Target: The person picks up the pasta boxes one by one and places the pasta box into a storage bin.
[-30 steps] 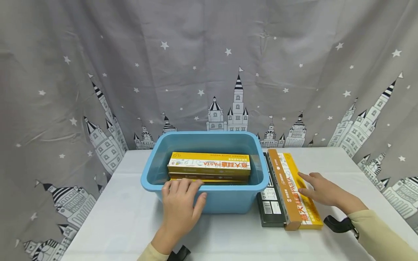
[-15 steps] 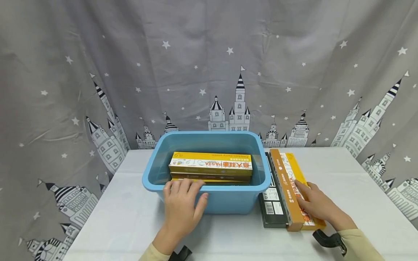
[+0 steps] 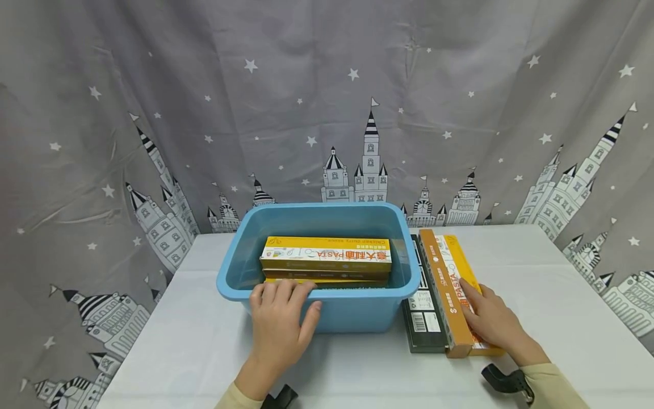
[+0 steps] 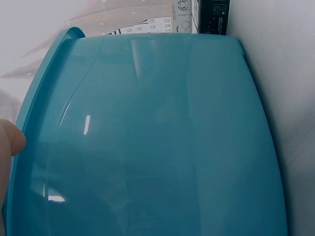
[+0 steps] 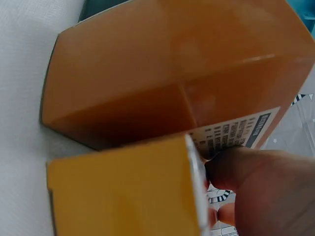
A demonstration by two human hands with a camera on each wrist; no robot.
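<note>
A blue plastic bin [image 3: 327, 309] stands mid-table. My left hand [image 3: 278, 326] hooks its fingers over the front rim, thumb against the outer wall; the left wrist view shows a fingertip at the rim. Inside the bin lie several stacked pasta boxes [image 3: 327, 254]. To the right, my right hand [image 3: 493, 318] grips a yellow and white pasta box [image 3: 457, 255] lying flat, its thumb dipping along the left side and the index finger over the top. Fingers on the box's far right side are mostly hidden. An orange-brown box [image 5: 162, 73] stands on edge against it.
A black box [image 3: 426, 329] with a barcode label lies between the bin and the orange-brown box. All stand on a white-covered table [image 3: 168, 341]. Behind hangs a grey curtain [image 3: 286, 51] printed with castles and stars.
My right hand has moved left and down from the right edge of the yellow pasta box to a hold over it. The left hand stays at the bin rim.
</note>
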